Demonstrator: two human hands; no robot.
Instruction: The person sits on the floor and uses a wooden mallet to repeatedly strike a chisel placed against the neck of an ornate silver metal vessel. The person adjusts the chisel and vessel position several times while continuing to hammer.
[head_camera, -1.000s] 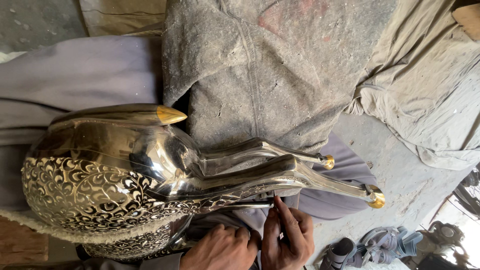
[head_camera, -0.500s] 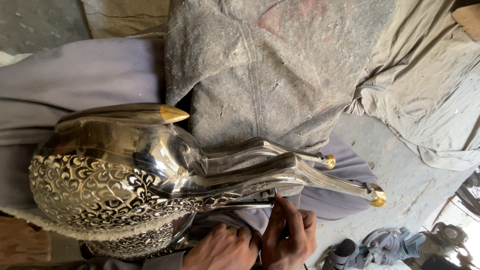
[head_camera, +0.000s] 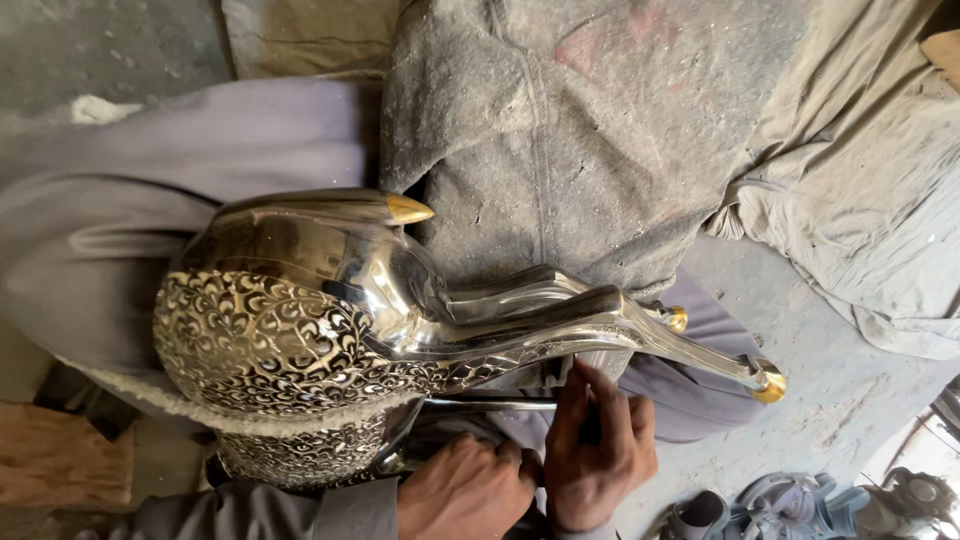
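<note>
A shiny silver metal animal figure (head_camera: 330, 320) lies across a lap in grey cloth. Its body is covered with engraved floral patterns, and it has a gold tip (head_camera: 408, 209) and gold hooves (head_camera: 769, 384) on its long legs. My right hand (head_camera: 597, 450) is below the legs, with its fingers pinched around the end of a thin metal rod (head_camera: 490, 405) that runs beside the lower leg. My left hand (head_camera: 465, 492) is a closed fist next to it, under the figure's body. What is inside the fist is hidden.
A dusty grey cloth (head_camera: 600, 130) is spread over the floor behind the figure, with a lighter crumpled cloth (head_camera: 850, 190) to the right. Sandals (head_camera: 790, 505) lie on the concrete at the bottom right. A wooden block (head_camera: 60, 465) sits at the bottom left.
The figure has shifted slightly to the right in the view. My right hand's fingers have shifted a little on the rod and stay below the leg.
</note>
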